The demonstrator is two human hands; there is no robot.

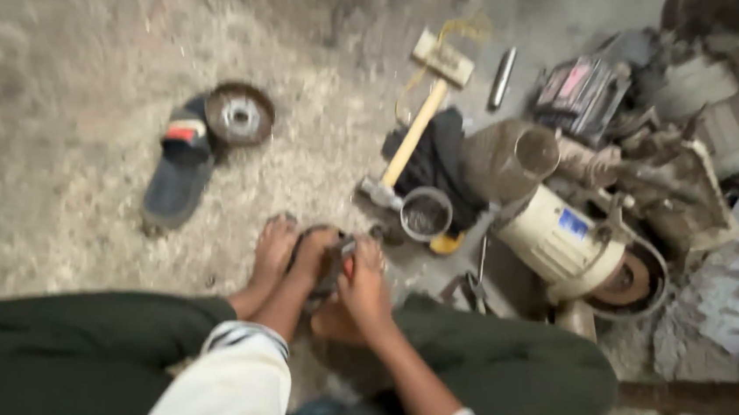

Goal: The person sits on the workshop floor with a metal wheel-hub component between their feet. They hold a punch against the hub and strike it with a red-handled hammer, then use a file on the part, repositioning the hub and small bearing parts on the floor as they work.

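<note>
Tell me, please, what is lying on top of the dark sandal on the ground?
A round grinding disc with a pale metal centre rests on the upper end of the dark sandal, overlapping its toe. The part of the sandal beneath the disc is covered and cannot be seen.

White striped sleeves [233,372], dark green trousers [69,342], bare feet [274,248]

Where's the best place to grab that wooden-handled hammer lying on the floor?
Grip the hammer mid-handle, coming from its left side. The pale wooden shaft lies bare and slanted there, while dark cloth crowds its right and the metal head sits low beside a round tin.
</note>
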